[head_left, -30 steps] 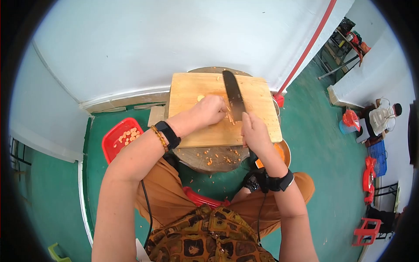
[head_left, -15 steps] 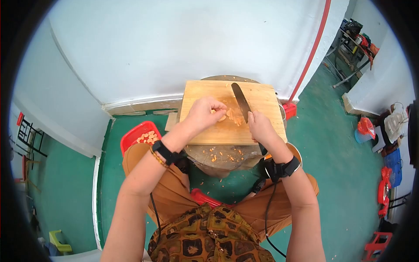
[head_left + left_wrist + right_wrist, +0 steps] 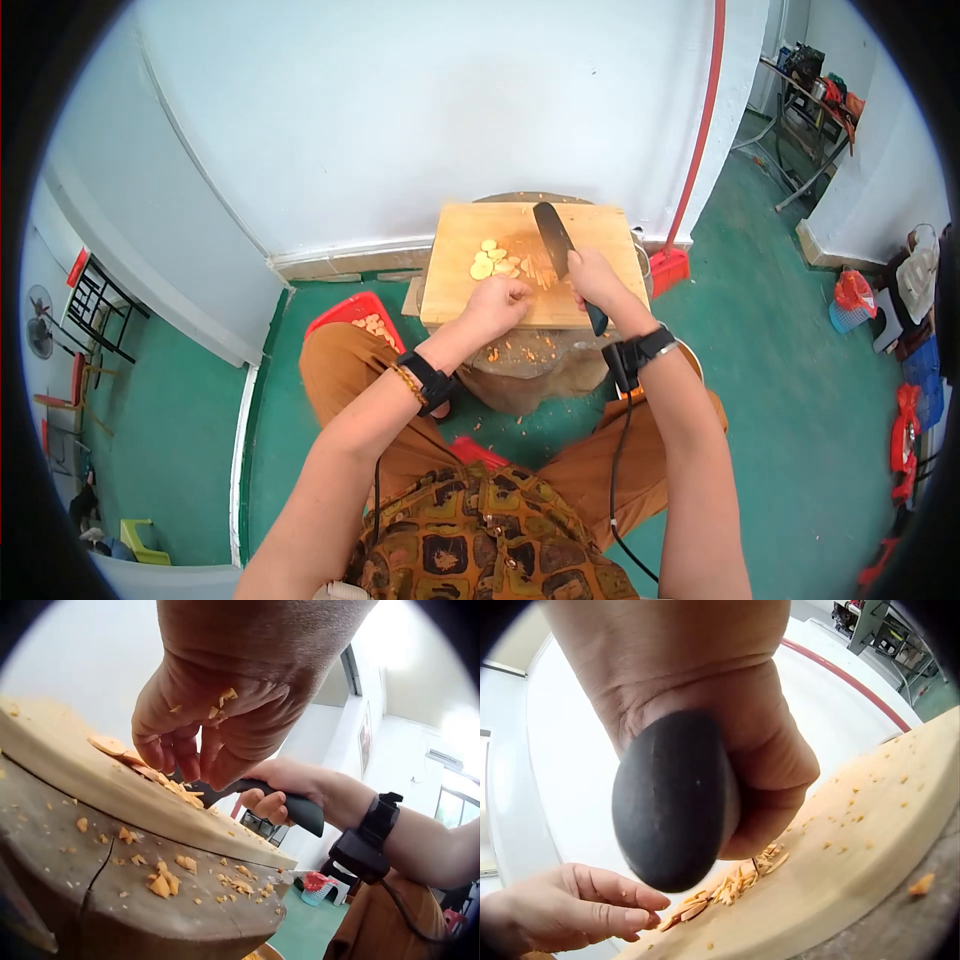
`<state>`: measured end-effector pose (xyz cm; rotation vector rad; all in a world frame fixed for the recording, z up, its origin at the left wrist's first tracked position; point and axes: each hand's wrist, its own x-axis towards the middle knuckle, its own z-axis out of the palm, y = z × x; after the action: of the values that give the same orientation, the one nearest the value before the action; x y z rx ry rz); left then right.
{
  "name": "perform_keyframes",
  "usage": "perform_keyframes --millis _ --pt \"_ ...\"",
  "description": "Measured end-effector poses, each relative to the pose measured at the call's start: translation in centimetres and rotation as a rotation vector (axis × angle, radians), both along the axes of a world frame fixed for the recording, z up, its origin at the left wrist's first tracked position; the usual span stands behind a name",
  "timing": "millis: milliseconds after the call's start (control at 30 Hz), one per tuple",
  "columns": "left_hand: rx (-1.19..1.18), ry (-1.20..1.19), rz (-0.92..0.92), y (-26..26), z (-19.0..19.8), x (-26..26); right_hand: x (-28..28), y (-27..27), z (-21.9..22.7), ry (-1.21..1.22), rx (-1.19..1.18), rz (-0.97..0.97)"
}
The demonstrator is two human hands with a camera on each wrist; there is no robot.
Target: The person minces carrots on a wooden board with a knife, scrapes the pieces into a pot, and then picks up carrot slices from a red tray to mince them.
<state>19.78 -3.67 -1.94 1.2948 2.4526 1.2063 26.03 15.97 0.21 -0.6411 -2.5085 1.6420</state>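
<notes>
The wooden cutting board [image 3: 590, 300] lies on a round wooden block [image 3: 525, 370]. My right hand [image 3: 597, 277] grips the black handle [image 3: 671, 802] of a knife [image 3: 552, 235], whose dark blade slants up and left over the board. Orange strips [image 3: 540, 272] lie left of the blade. Pale orange round slices [image 3: 482, 268] are spread in a loose cluster farther left. My left hand [image 3: 497, 305] is at the near side of the slices; in the right wrist view its thumb and fingers [image 3: 630, 896] are bent loosely beside them. Orange crumbs stick to its palm [image 3: 225, 701].
A red tray [image 3: 345, 310] of slices stands on the floor at left, partly behind the knee. A bowl [image 3: 690, 362] sits beside the block at right. Crumbs [image 3: 165, 881] dot the block. A red dustpan [image 3: 668, 270] leans near the white wall.
My left hand has drawn back from beside the strips toward the board's near edge, uncovering the round slices. My right hand still grips the knife; the head view has shifted.
</notes>
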Motion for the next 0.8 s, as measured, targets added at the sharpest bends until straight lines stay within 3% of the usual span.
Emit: perform_keyframes --millis 67,167,367,467,733,800 --pt "-0.014 0.112 -0.035 -0.2 0.2 -0.3 1.2 0.0 -0.1 0.061 0.012 -0.033" --pt "-0.078 0.047 -0.019 -0.1 0.4 -1.0 2.9 -0.7 0.2 0.111 -0.02 -0.068" --pt "-0.065 0.191 -0.001 3.0 0.3 -2.1 3.1 -0.7 1.1 0.13 0.044 -0.035" --pt "0.035 0.32 -0.039 4.7 -0.5 -2.9 2.6 -0.4 0.2 0.144 0.115 -0.034" --pt "-0.169 0.405 -0.064 6.9 0.9 -4.9 1.7 -0.3 0.9 0.224 0.265 0.007" --pt "-0.229 0.398 -0.104 6.8 1.5 -5.6 1.4 -0.5 0.7 0.123 0.237 0.019"
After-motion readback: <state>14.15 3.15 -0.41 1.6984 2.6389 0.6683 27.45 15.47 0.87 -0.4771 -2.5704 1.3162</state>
